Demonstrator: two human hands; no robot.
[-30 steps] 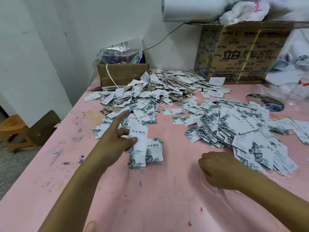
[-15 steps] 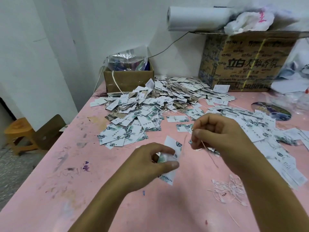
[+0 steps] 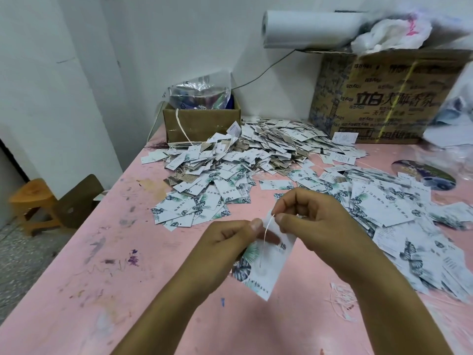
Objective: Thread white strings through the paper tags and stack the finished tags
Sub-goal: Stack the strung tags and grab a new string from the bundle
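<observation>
My left hand (image 3: 225,244) pinches a white paper tag (image 3: 266,275) with a green leaf print, held above the pink table. My right hand (image 3: 312,221) pinches a thin white string (image 3: 266,231) at the tag's top edge; the string hangs down over the tag's face. A small bunch of loose white strings (image 3: 343,301) lies on the table below my right forearm. Unthreaded tags (image 3: 399,219) spread in a wide heap to the right. A pile of tags with strings (image 3: 258,149) lies at the back, and more tags (image 3: 194,201) sit left of centre.
The pink table (image 3: 102,278) is paint-stained. A small cardboard box (image 3: 199,124) with a plastic bag stands at the back left, a large printed carton (image 3: 378,98) at the back right with a white roll (image 3: 307,29) on top. A wooden stool (image 3: 33,201) stands on the floor at the left.
My left hand lifted a tag from the small stack and raised it. My right hand picked a string from the bunch and brought it to the tag's top, where both hands now meet.
</observation>
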